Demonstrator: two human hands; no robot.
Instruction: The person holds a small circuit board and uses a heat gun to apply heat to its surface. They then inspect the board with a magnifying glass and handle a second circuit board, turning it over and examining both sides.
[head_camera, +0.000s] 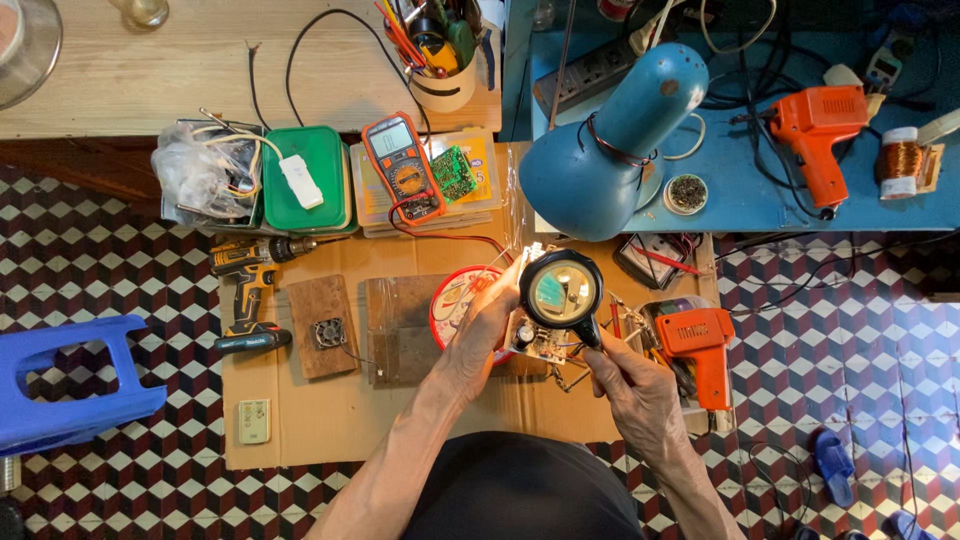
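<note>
Overhead view of a floor workstation on a sheet of cardboard (330, 420). The right hand (635, 390) is closed around the black handle of a round magnifying glass (562, 290), holding the lens level above a small circuit board (535, 338). The left hand (480, 335) grips the left edge of that board, fingers curled; the board sits directly beneath the lens and partly over a round red-rimmed tin (452, 305). How the board's far edge is supported cannot be made out, as the lens covers it. A blue desk lamp (600, 150) leans over the work from above right. Just right of the hands lies an orange soldering gun (700, 345). Well to the left rest a yellow cordless drill (245, 290) and a wooden block carrying a small fan (322, 328). An orange multimeter (402, 168) lies beyond, on flat boxes.
</note>
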